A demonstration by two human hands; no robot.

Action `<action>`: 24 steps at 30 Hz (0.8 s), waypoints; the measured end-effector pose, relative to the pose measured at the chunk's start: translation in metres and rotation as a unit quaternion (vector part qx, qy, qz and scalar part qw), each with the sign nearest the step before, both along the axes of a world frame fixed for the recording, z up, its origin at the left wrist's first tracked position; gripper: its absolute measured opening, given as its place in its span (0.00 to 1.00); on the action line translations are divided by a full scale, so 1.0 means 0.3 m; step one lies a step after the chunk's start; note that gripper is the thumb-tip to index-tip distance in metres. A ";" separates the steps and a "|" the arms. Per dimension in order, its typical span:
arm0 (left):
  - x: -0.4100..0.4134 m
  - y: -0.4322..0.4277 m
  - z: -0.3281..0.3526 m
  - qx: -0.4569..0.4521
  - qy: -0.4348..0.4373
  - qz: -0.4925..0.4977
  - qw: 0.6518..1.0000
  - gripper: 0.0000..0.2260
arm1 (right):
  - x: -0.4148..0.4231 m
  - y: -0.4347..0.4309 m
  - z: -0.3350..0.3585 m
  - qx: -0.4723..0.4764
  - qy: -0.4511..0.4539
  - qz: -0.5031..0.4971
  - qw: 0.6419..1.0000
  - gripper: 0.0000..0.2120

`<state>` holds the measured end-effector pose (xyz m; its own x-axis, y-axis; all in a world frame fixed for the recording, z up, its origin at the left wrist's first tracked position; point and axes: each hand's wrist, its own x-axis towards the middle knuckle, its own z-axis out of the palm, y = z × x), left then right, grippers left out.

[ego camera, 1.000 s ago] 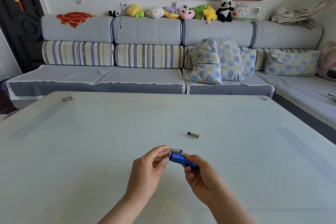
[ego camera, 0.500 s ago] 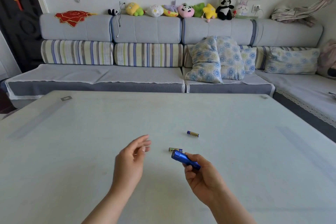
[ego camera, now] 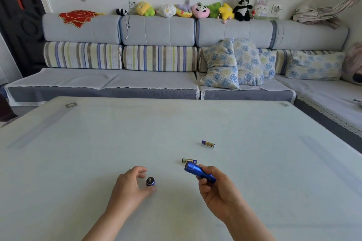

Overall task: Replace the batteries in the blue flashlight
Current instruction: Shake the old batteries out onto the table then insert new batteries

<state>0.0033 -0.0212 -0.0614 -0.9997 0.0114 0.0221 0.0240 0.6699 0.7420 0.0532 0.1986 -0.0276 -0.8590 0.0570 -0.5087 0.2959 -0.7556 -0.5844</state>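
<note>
My right hand grips the blue flashlight body above the table, its round end pointing up and to the left. The flashlight's small blue end cap stands on the white table. My left hand curls around the cap, fingers apart, with the thumb just below it. One battery lies on the table right behind the flashlight's end. A second battery lies farther back and to the right.
A long grey sofa with striped cushions and flowered pillows runs behind and to the right of the table. Plush toys line its back. The table's far edge is at about mid-frame.
My left hand left the flashlight's end, swung left and came down to the table, where the end cap now stands. My right hand has kept the flashlight body nearly still.
</note>
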 end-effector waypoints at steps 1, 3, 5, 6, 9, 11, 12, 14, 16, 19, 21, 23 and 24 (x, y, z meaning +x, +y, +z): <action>0.001 0.002 0.000 -0.010 0.011 0.002 1.000 0.20 | 0.001 0.001 0.001 0.001 0.000 0.000 1.000 0.04; 0.004 0.004 0.003 -0.027 0.033 0.006 0.999 0.16 | 0.002 0.003 0.003 0.002 0.001 0.000 1.000 0.04; 0.009 0.008 0.011 -0.035 0.048 0.006 0.998 0.11 | 0.002 0.006 0.005 0.002 0.000 0.000 1.000 0.05; 0.011 0.010 0.014 -0.039 0.051 0.003 0.998 0.09 | 0.002 0.007 0.006 0.001 0.001 -0.001 1.000 0.05; 0.017 0.011 0.021 -0.024 0.049 0.000 0.998 0.07 | 0.000 0.007 0.007 -0.001 0.005 0.001 1.000 0.04; 0.020 0.015 0.030 0.011 0.049 0.007 0.999 0.08 | 0.000 0.007 0.006 -0.003 0.006 0.001 1.000 0.04; 0.021 0.018 0.036 0.026 0.053 0.009 0.998 0.08 | 0.000 0.006 0.005 -0.003 0.005 0.001 1.000 0.04; 0.024 0.030 0.049 0.053 0.069 0.009 0.996 0.10 | 0.000 0.004 0.005 -0.004 0.004 0.003 1.000 0.04; 0.030 0.045 0.067 0.076 0.082 0.004 0.994 0.10 | 0.000 0.003 0.005 -0.007 0.005 0.003 1.000 0.04; 0.039 0.067 0.093 0.103 0.107 -0.015 0.989 0.11 | 0.003 0.003 0.008 -0.006 0.008 0.004 1.000 0.05; 0.045 0.083 0.108 0.116 0.123 -0.032 0.985 0.12 | 0.005 0.003 0.012 0.000 0.010 0.006 1.000 0.06; 0.052 0.098 0.121 0.137 0.129 -0.055 0.981 0.13 | 0.007 0.001 0.016 0.011 0.013 0.009 1.000 0.07; 0.055 0.104 0.127 0.151 0.128 -0.066 0.978 0.13 | 0.008 0.000 0.018 0.016 0.016 0.011 1.000 0.08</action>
<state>0.0198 0.0101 -0.0233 -0.9516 0.0936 0.2928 0.3053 0.3998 0.8643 0.0555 0.1986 -0.0223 -0.8762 0.0540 -0.4790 0.2928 -0.7297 -0.6179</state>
